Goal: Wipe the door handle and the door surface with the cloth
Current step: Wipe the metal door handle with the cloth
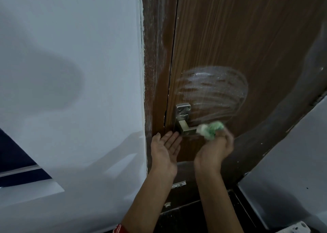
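Observation:
A brown wood-grain door (238, 38) fills the upper right, with a patch of wet curved wipe streaks (214, 91) above the handle. The metal door handle (185, 126) sits on a square silver plate near the door's left edge. My right hand (215, 147) is closed on a bunched green and white cloth (210, 128), which presses on the lever's outer end; both are motion-blurred. My left hand (165, 147) is flat and open, palm up, fingertips against the door just left of and below the handle.
A white wall (70, 91) stands to the left of the paint-smeared brown door frame (154, 64). Another white surface (292, 162) angles in at the lower right. A dark floor and threshold (194, 215) lie below the door.

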Available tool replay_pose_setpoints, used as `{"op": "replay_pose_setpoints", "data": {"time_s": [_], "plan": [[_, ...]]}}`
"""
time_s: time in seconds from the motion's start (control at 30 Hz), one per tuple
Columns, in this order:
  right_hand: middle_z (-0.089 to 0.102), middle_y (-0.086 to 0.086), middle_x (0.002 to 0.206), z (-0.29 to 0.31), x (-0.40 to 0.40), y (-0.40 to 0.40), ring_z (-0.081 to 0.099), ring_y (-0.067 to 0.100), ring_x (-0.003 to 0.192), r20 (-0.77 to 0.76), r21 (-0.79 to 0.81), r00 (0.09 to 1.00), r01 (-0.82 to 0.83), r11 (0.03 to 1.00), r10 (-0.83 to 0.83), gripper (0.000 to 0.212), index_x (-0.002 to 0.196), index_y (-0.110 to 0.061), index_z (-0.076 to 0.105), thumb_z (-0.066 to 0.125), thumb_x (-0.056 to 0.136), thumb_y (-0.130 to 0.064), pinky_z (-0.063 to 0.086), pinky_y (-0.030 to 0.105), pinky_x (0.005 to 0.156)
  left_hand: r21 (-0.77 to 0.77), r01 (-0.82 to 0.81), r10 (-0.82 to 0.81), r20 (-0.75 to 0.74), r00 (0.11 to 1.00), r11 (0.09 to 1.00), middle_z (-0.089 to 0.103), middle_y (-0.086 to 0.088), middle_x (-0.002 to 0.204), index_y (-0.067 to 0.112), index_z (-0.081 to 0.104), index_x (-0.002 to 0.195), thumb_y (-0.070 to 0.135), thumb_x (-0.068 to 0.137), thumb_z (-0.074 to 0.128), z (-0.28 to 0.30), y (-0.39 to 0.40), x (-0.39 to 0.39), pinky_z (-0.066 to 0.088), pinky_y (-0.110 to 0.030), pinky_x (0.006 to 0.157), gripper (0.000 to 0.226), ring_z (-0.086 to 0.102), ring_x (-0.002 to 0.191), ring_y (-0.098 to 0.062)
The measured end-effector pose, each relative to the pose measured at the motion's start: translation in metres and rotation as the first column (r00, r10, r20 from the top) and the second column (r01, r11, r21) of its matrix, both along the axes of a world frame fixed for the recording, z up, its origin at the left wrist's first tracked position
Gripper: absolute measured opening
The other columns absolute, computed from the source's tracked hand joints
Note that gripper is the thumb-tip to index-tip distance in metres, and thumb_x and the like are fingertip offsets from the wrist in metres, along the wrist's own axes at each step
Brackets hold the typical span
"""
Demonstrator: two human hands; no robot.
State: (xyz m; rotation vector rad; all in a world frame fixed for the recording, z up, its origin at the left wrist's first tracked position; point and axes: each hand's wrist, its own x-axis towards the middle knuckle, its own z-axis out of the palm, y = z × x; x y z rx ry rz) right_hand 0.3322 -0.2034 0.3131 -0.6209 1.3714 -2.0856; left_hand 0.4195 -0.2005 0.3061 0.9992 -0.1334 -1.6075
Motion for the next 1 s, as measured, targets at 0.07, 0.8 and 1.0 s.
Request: {"op": "replay_pose_setpoints", "data": {"time_s": [0.07, 0.8, 1.0], "plan": [[0.060, -0.006, 0.105, 0.008, 0.001, -0.004, 0.060, 0.001, 0.095, -0.400, -0.080, 0.910, 0.078, 0.994, -0.104, 0.020, 0.107, -0.015, 0.059, 0.052, 0.091, -0.005, 0.050, 0.011, 0.073, -0.006, 0.005, -0.005, -0.028, 1.000, 1.000, 0.068, -0.014, 0.110, 0.007, 0.058, 0.116, 0.040, 0.103, 0.030, 0.000, 0.000, -0.002, 0.045, -0.034, 0.088, 0.045, 0.065, 0.099, -0.024], [0.064, 0.015, 0.108, -0.050, -0.023, -0.005, 0.054, 0.020, 0.102, -0.843, -0.051, 0.524, 0.146, 0.988, -0.121, 0.022, 0.105, 0.000, 0.067, 0.057, 0.085, -0.002, 0.051, 0.032, 0.085, -0.032, 0.004, -0.008, -0.129, 0.992, 0.999, 0.073, -0.015, 0.094, 0.003, 0.062, 0.106, 0.042, 0.102, 0.032, -0.009, -0.007, -0.006, 0.051, -0.034, 0.077, 0.049, 0.070, 0.087, -0.026], [0.063, 0.012, 0.107, -0.054, 0.010, 0.005, 0.049, 0.014, 0.099, -0.923, -0.070, 0.383, -0.085, 0.994, -0.032, 0.025, 0.104, -0.003, 0.068, 0.057, 0.084, -0.013, 0.040, 0.014, 0.085, -0.029, 0.070, -0.071, -0.048, 0.996, 0.997, 0.075, -0.010, 0.082, 0.008, 0.066, 0.101, 0.042, 0.101, 0.033, -0.013, -0.012, -0.005, 0.049, -0.034, 0.071, 0.048, 0.067, 0.087, -0.023]]}}
